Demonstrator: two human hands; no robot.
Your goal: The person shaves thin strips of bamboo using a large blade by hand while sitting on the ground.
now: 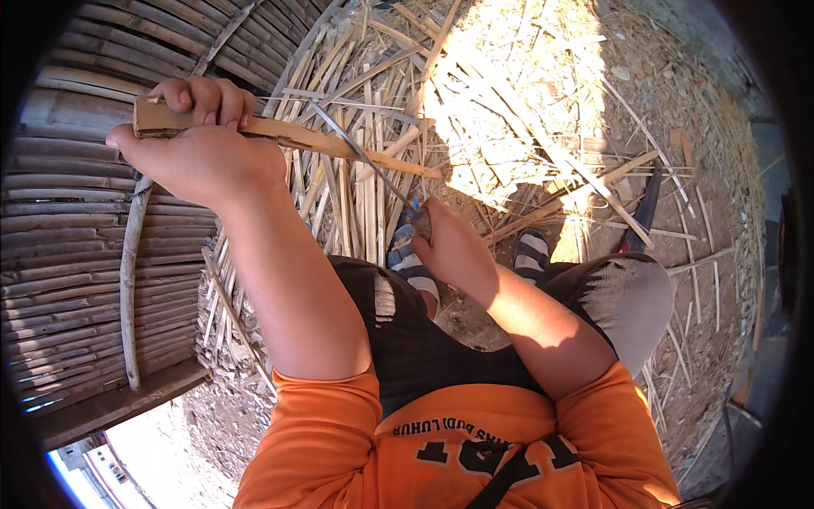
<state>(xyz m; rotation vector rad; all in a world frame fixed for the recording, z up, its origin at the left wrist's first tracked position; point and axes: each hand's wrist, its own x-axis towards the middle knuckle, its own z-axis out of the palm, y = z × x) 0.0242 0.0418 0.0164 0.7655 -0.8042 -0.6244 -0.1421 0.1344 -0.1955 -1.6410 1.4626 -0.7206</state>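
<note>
My left hand (208, 157) is closed around the thick end of a split bamboo piece (318, 142), pale with a dark, rough edge. The piece tapers to the right, over the ground in front of me. My right hand (458, 246) is wrapped round the handle of a knife (389, 181), most of the handle hidden by the fingers. Its long, narrow blade points up and to the left and crosses the bamboo piece near the thin end. Whether the edge is biting into the bamboo cannot be made out.
Long split bamboo strips (369, 199) lie heaped before my feet, with shavings (526, 93) strewn beyond in bright sun. A slatted bamboo wall (76, 204) stands close on my left. My sandalled feet (411, 254) are near the heap. A dark long object (649, 204) lies at right.
</note>
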